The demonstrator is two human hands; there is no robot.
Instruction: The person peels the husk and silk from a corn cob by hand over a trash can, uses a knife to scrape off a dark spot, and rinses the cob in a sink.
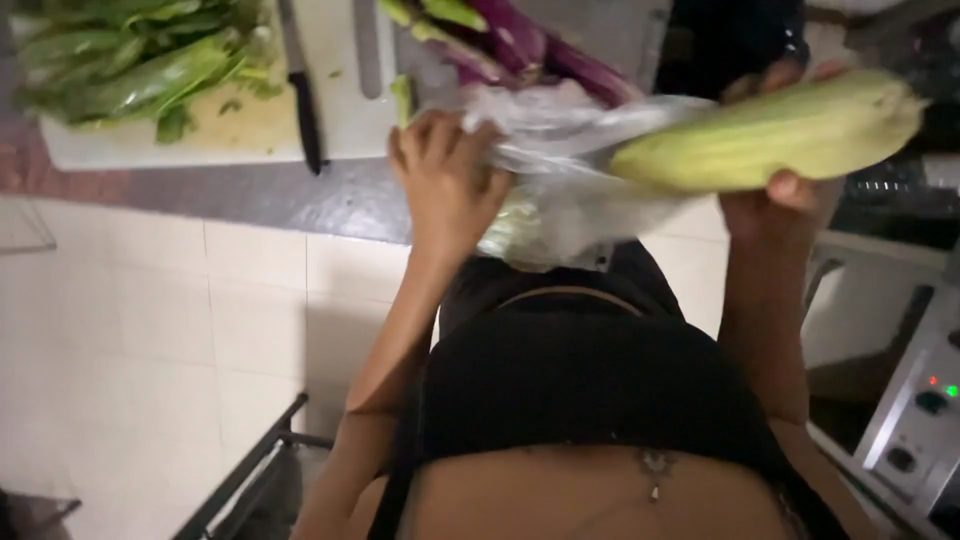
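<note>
My right hand (775, 195) grips a pale green ear of corn in its husk (770, 135), held level above the counter edge. Its left end still sits inside a clear plastic bag (570, 170). My left hand (445, 180) is closed on the crumpled mouth of that bag, just left of the corn. More pale green produce shows dimly through the bag's lower part.
A white cutting board (250, 125) lies on the grey counter (250, 195) with leafy greens (130, 60) and a black-handled knife (300, 90). Purple eggplants (530, 45) lie behind the bag. An appliance with knobs and lit lamps (925, 400) stands at the lower right.
</note>
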